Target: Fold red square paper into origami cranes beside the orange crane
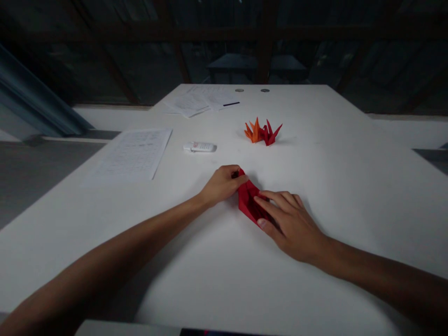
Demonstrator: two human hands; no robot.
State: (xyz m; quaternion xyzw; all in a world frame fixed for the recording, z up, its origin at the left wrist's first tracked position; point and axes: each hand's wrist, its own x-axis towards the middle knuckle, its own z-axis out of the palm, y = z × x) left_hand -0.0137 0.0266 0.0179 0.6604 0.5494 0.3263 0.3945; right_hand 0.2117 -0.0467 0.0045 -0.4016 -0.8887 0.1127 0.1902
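Observation:
A partly folded sheet of red origami paper (245, 201) lies on the white table in front of me, its middle opened into a hollow. My left hand (224, 183) pinches the paper's far left end between thumb and curled fingers. Against its right side rests my right hand (289, 221), fingers stretched out and apart, the fingertips touching the inside of the fold and the thumb at the near edge. Beyond the hands stand an orange paper crane (255, 131) and a red paper crane (270, 134), side by side and touching.
Left of the cranes lies a white tube-shaped item (199, 147) with small print. A printed sheet (135, 154) is at the left edge, and several loose papers (196, 100) with a dark pen (231, 103) lie farther back. Two round discs (265, 90) sit near the far edge.

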